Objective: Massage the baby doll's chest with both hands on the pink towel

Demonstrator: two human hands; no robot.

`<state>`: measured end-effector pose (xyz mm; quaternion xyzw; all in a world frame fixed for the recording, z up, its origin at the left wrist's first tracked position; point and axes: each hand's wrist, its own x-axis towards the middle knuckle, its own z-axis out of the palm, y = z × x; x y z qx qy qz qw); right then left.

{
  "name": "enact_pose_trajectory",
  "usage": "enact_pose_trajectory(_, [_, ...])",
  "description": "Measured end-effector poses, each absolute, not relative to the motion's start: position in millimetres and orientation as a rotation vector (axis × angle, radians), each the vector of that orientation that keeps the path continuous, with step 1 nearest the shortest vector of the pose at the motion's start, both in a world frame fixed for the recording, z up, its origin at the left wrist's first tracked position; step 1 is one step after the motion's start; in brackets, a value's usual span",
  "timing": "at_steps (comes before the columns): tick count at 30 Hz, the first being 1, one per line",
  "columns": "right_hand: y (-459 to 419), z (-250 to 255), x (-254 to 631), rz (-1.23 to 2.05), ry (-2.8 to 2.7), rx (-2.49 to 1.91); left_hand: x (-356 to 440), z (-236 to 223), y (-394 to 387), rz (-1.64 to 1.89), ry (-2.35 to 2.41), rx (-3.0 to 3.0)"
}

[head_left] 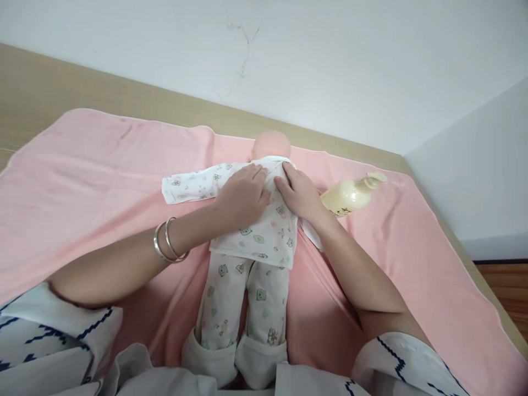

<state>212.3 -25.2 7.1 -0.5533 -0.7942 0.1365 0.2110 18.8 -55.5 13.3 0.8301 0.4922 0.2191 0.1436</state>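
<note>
A baby doll [270, 146] lies on a pink towel [82, 176], head away from me, dressed in a white printed suit [268, 236]. My left hand [243, 195] rests flat on the doll's upper back, fingers stretched toward the collar. My right hand [299, 192] lies beside it on the same spot, fingers flat and nearly touching the left ones. Neither hand holds anything. Two silver bangles [169, 242] circle my left wrist.
A pale yellow pump bottle [350, 195] lies on its side on the towel just right of my right hand. The towel covers a wooden surface [33, 82] against a white wall. The surface's right edge drops to a wooden floor [507, 286].
</note>
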Motion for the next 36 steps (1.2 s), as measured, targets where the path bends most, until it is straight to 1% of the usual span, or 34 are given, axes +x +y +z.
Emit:
enact_pose_trajectory(4, [-27,1,210,0.264,-2.324,-1.312,19,22,-58,0.639,1.372,2.364])
enact_pose_trajectory(8, [-33,-3,202,0.186,-2.396,-1.172,13,18,-35,0.655,1.412,2.277])
enact_pose_trajectory(13, [-36,-3,201,0.174,-2.408,-1.196,7,-1,-12,0.663,1.482,2.266])
enact_pose_trajectory(18, [-32,-2,206,0.235,-2.352,-1.324,11,-14,-22,0.754,1.523,2.363])
enact_pose_trajectory(25, [-28,-7,211,0.292,-2.234,-1.396,20,-16,-48,0.852,1.539,2.256])
enact_pose_trajectory(36, [-28,-9,214,0.238,-2.247,-1.394,22,-17,-47,0.880,1.553,2.222])
